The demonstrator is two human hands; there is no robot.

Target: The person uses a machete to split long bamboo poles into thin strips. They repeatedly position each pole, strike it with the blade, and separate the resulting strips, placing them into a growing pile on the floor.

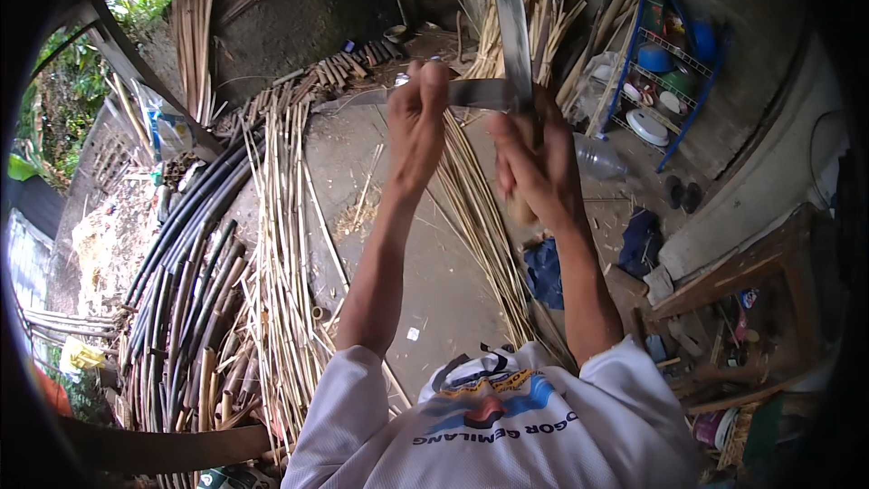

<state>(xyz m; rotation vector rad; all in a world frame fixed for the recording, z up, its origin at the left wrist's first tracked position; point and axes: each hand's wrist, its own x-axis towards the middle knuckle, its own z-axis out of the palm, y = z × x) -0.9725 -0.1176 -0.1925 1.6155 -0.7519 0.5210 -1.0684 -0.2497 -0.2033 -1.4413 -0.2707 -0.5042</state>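
Observation:
My left hand (419, 127) is closed around a long dark strip (475, 92) that looks like split bamboo. The strip lies crosswise in front of me, and its left end tapers out past my fist. My right hand (534, 167) grips the wooden handle of a machete (511, 14), whose long grey blade points up and away. Near its base the blade crosses the right part of the strip; whether the two touch, I cannot tell. Below my right hand the butt of the handle shows.
Thin bamboo strips (480, 226) lie on the concrete floor (425, 281) before me. Left are pale bamboo lengths (285, 244) and dark poles (195, 263). Rightward stand a blue-framed rack (670, 59), a clear plastic bottle (599, 158) and a wooden frame (742, 272). Blue cloth (545, 273) lies near my right forearm.

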